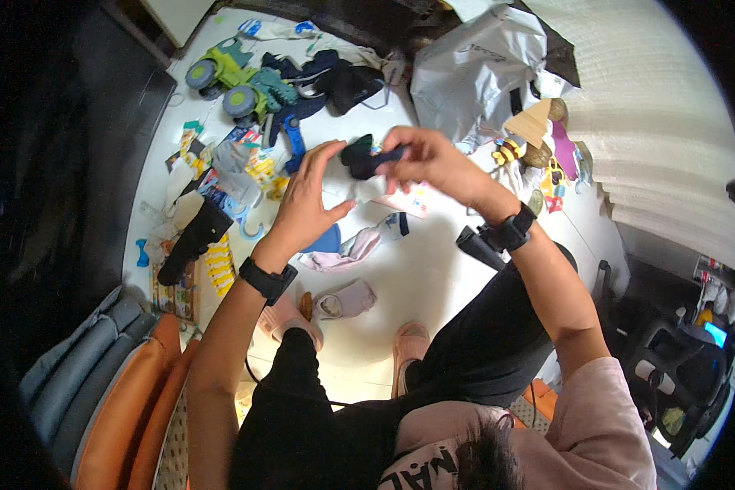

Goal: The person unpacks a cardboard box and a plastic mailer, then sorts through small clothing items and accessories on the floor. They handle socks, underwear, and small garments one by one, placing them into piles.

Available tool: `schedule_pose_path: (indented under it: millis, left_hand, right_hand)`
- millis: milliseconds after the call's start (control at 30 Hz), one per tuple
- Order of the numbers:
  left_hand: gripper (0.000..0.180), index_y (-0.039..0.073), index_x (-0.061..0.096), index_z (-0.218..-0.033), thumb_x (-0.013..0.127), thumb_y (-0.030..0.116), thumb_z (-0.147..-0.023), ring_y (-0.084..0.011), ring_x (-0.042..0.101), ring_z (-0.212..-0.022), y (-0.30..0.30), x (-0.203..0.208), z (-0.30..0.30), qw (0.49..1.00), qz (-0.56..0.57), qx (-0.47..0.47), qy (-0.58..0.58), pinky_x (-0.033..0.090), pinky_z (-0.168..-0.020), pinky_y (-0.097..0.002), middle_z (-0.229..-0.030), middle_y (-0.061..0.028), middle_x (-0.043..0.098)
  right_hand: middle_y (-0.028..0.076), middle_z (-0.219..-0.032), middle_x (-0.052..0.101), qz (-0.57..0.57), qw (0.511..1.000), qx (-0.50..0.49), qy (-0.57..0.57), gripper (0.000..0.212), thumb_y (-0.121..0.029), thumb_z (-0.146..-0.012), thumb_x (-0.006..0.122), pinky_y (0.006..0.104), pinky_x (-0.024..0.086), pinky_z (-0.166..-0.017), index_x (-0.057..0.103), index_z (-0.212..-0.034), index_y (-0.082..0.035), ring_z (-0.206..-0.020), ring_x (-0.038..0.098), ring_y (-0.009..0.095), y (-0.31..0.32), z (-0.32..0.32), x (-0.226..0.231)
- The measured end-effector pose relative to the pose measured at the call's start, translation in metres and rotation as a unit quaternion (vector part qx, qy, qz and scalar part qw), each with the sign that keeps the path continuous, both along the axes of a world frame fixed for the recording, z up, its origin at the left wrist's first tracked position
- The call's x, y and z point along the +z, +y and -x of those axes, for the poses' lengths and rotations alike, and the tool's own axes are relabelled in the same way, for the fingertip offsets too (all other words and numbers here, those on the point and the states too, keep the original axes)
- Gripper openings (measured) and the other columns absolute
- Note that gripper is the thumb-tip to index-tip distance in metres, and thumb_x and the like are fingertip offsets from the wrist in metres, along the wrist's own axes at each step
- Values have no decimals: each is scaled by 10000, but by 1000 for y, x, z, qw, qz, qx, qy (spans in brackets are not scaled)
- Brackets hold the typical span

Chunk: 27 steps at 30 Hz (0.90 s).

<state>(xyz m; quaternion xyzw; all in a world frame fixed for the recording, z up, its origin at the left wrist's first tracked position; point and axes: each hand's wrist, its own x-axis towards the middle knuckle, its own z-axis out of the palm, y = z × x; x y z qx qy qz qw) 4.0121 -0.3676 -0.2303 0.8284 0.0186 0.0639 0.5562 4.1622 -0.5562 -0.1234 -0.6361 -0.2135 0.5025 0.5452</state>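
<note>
Pinched in the fingers of my right hand is a small dark cloth item, perhaps a sock; motion blurs it. My left hand is held beside it with thumb and fingers spread, nothing in its grasp. On the white floor below lie a pale pink cloth and a blue piece partly behind my left hand. A greyish-pink rolled cloth rests nearer my feet. Past my left fingers is a blue strap-like toy.
A green toy truck and dark clothes lie at the far left. The large silver bag stands far right, near small toys. More clutter, including a black sock, lies left. Orange and grey cushions line the near left.
</note>
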Motion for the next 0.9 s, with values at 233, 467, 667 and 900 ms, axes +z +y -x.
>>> schedule_pose_path:
  millis: [233, 467, 667, 900]
  left_hand:
    - [594, 57, 624, -1132, 932, 199, -643, -288, 612, -1110, 8, 12, -13, 994, -81, -42, 62, 437, -973, -444, -1071, -123, 679]
    - [503, -26, 617, -1046, 931, 149, -695, -153, 609, -868, 35, -13, -25, 977, 40, -147, 150, 510, -802, -320, -935, -95, 672]
    - [431, -2, 602, -1191, 796, 23, -807, -296, 695, -877, 25, -66, -47, 965, -17, -154, 212, 547, -775, -371, -1063, -174, 690]
    - [362, 31, 566, -1204, 699, -38, -874, -241, 698, -978, 0, -65, -51, 985, -112, -63, 118, 566, -762, -375, -1122, -132, 660]
  right_hand:
    - [48, -711, 691, -8, 1000, -23, 1, 130, -64, -932, 600, 210, 403, -518, 564, -1057, -63, -553, 526, 60, 1, -4, 32]
    - [142, -863, 762, 227, 970, 76, 49, 226, -166, -1010, 573, 230, 422, -567, 474, -1163, -31, -632, 590, 117, -55, -66, 27]
    - [59, -1042, 767, 336, 940, 59, 1, 354, -303, -1058, 506, 238, 468, -643, 483, -1316, -62, -829, 706, 103, -146, -92, -26]
    - [80, -1080, 731, 395, 894, 9, -212, 232, -259, -994, 624, 352, 533, -859, 744, -1103, -91, -1000, 686, 190, -259, -75, -122]
